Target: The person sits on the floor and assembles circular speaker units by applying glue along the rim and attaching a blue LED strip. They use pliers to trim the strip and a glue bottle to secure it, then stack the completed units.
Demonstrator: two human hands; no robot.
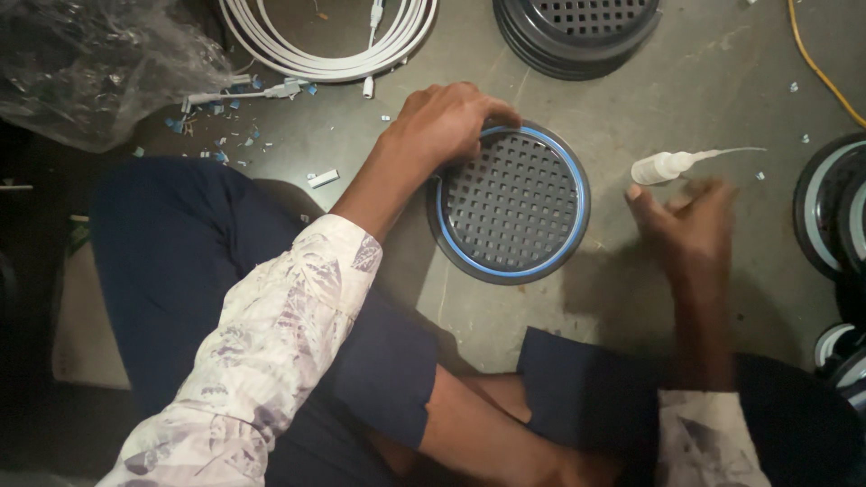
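Grille (511, 200), round and dark with a blue ring, lies on the floor centre; it looks light, stiff plastic, best gripped at the rim. Left hand (448, 122) curls fingers on its far-left edge. Right hand (684, 216), blurred, fingers loosely apart, reaches near a white bottle (666, 166).

Scuffed grey concrete floor (722, 72), dim light.
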